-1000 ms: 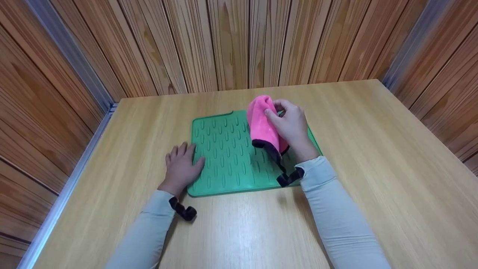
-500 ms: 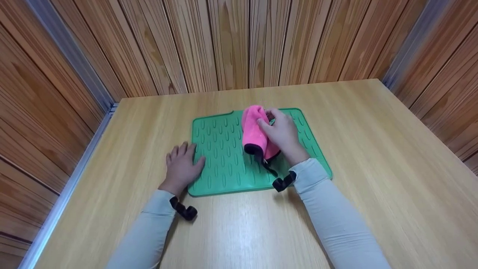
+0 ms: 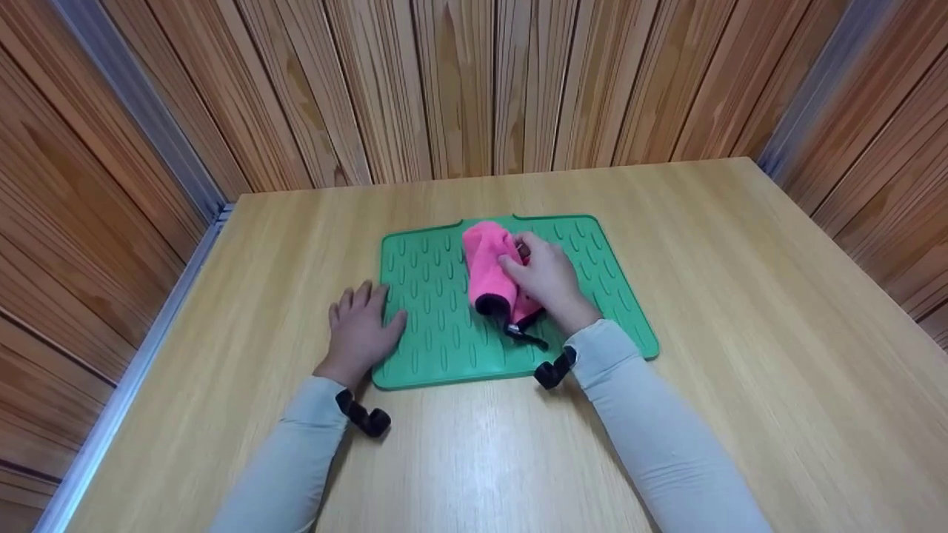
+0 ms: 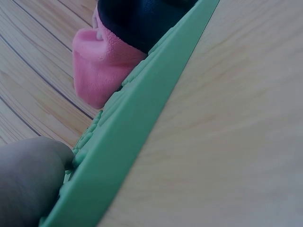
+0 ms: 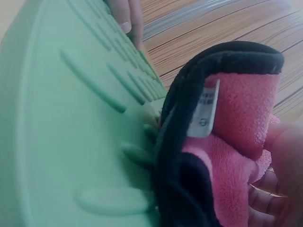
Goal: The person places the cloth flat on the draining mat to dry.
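Observation:
A fluffy pink cloth (image 3: 490,266) with black edging is bunched in my right hand (image 3: 549,277), thumb on the near side. It sits low over the middle of a green ridged mat (image 3: 437,348). In the right wrist view, a white tag shows on the cloth (image 5: 232,175), and its black edge overlaps the mat's raised ridges. My left hand (image 3: 359,329) rests fingers spread at the mat's left edge, the thumb reaching onto it. The left wrist view shows part of that hand (image 4: 31,179) beside the mat's side wall, with the cloth beyond.
The mat lies on a light wooden table (image 3: 474,451). Wood-plank walls (image 3: 444,89) rise behind and at both sides, with metal strips at the corners. A black strap piece hangs at each sleeve cuff.
My right hand has brought the pink cloth down and to the left, from higher over the mat's right part to its middle. The left hand has stayed in place.

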Motion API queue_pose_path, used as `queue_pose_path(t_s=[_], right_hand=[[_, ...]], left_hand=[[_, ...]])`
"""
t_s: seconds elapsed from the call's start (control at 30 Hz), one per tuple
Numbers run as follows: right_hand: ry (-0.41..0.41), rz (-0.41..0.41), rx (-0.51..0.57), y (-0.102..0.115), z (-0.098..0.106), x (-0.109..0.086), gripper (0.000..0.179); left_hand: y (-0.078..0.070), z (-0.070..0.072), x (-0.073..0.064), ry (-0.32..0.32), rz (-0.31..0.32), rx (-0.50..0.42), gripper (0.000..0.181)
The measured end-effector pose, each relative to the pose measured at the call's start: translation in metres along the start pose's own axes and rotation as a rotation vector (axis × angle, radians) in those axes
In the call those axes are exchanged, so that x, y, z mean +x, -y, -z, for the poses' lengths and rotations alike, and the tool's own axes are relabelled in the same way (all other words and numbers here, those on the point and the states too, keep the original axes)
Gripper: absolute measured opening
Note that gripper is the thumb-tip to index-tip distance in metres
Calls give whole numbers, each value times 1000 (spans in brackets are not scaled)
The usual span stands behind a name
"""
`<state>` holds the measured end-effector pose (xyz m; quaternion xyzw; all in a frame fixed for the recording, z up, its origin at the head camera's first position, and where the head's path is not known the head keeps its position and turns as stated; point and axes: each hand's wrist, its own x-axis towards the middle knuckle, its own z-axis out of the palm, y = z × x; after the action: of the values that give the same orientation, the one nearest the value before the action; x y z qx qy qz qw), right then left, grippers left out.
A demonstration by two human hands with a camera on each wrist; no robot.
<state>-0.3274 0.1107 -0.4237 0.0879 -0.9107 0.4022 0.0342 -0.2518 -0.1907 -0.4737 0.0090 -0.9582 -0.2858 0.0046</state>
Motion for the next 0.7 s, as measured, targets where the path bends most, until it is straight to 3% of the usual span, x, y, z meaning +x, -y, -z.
queue_pose_path(t_s=[0.27,0.57,0.7], right_hand=[[22,5,-54,-5,-7,0,24],[48,1,-63,-10,-13,0,29],[27,40,-58,-25,-19,8,32]], left_hand=[[-1,1,-1,-4,-2,9,71],[-2,2,-2,9,13,3,71],[0,1,0,1,2,5,72]])
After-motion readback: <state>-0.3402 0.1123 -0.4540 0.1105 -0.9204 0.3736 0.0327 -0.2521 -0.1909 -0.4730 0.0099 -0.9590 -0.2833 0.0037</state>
